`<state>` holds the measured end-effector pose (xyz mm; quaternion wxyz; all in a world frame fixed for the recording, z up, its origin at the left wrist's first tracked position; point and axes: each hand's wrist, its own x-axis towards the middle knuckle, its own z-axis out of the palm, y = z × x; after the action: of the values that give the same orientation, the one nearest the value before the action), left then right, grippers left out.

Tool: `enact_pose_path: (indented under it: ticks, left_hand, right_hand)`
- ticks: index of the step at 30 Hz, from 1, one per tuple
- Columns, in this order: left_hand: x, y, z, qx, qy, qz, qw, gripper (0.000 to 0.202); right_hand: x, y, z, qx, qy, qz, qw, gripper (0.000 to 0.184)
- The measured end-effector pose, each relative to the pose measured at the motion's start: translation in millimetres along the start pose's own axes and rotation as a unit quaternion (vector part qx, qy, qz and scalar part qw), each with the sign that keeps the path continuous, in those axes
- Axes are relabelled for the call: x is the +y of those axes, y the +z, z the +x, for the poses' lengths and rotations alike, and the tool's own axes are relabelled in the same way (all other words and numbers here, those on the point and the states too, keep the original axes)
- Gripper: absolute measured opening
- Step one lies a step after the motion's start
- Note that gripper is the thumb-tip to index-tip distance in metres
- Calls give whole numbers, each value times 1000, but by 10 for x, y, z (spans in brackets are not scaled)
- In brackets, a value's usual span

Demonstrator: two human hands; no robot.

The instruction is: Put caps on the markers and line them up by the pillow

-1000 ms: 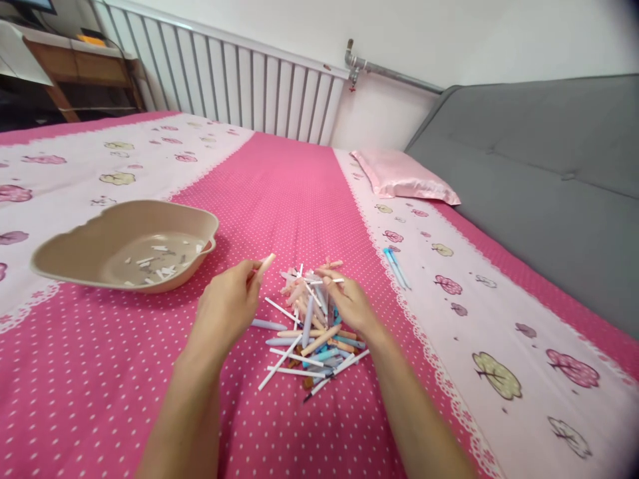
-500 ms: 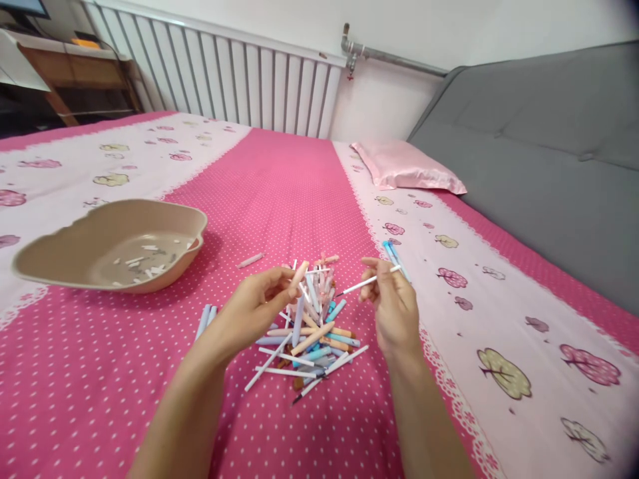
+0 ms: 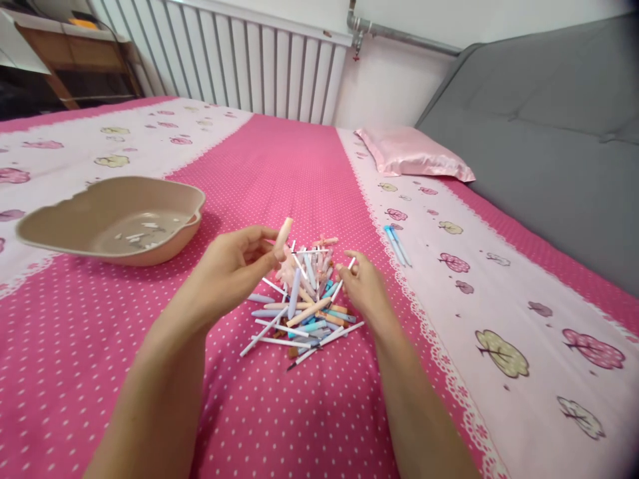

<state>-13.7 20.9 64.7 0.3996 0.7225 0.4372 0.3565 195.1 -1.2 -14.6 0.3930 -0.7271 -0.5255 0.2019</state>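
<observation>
My left hand point(image 3: 237, 266) pinches a pale peach pen barrel point(image 3: 284, 233) upright between thumb and fingertips, just above the far left side of a heap. Across from it, my right hand point(image 3: 369, 289) grips a thin white pen refill point(image 3: 344, 279), its dark tip slanting down to the heap. Between the hands lie loose pens and refills; a peach pen point(image 3: 309, 311) and a lilac pen point(image 3: 294, 293) rest on top, with a white refill point(image 3: 263, 331) at the near left. Pink pieces behind my left fingers are partly hidden.
A beige basin point(image 3: 170, 247) with small white bits inside stands at the left. Two blue-capped pens point(image 3: 398, 246) lie right of the heap on the dotted bedspread point(image 3: 299, 426). Farther back are a pink pillow point(image 3: 414, 153), a radiator point(image 3: 259, 66) and a grey headboard point(image 3: 539, 133).
My right hand has moved left to the heap's edge, and its refill now stands steeper. My left hand has shifted slightly left, still holding the peach barrel. The view has tilted.
</observation>
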Motion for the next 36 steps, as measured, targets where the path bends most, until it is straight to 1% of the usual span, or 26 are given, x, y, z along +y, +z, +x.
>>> enact_pose_path:
  ticks: [3,5,7,9,11,13,15,17,18,20,22,23,24,26,27,28,32,36]
  left_hand:
    - [32,-59,-38,28,11,30,999,30]
    - [10,-90,-36,37,0,65,997,30]
    - [-46,-109,-9,43,-26,130,990,30]
    - [-132,-109,38,42,-65,228,971,30]
    - [-239,-84,91,34,-110,332,936,28]
    - [-350,-40,136,29,-145,409,900,26]
    - [-441,7,167,20,-163,444,881,28]
    - [-482,39,181,8,-171,454,874,31]
    - [-477,46,181,7,-175,457,872,33]
    - [-421,50,172,24,-183,469,864,37]
    - [-324,58,152,38,-178,473,862,37]
    - [-271,73,141,27,-165,465,869,36]
    - [-223,97,128,1,-145,451,881,36]
    - [-150,174,105,-68,-106,415,901,36]
    - [-129,221,95,-94,-97,404,905,36]
    - [-117,269,87,-107,-97,402,904,35]
    - [-126,394,75,-91,-123,428,891,29]
    - [-134,406,86,-99,-125,436,886,23]
  right_hand:
    - [-16,33,-11,-22,-6,-40,999,48]
    - [-20,36,-18,-32,0,-51,998,52]
    - [-12,34,-24,-36,2,-75,997,50]
    - [-1,31,-30,-38,-2,-103,994,45]
    - [6,28,-38,-42,-7,-125,991,41]
    - [4,27,-46,-49,0,-148,988,37]
    - [-4,29,-51,-56,17,-171,984,33]
    - [-16,34,-53,-55,28,-185,981,32]
    - [-22,37,-54,-53,29,-188,980,31]
    - [-35,44,-56,-52,26,-181,982,27]
    - [-47,52,-60,-60,20,-165,984,22]
    - [-53,56,-62,-64,17,-157,985,21]
    - [-57,60,-63,-66,15,-151,986,21]
    - [-63,68,-62,-67,14,-146,987,22]
    - [-63,72,-60,-67,15,-145,987,22]
    - [-61,76,-57,-68,15,-145,987,21]
    - [-34,104,-44,-73,18,-151,986,21]
    - [-11,125,-41,-65,20,-150,986,31]
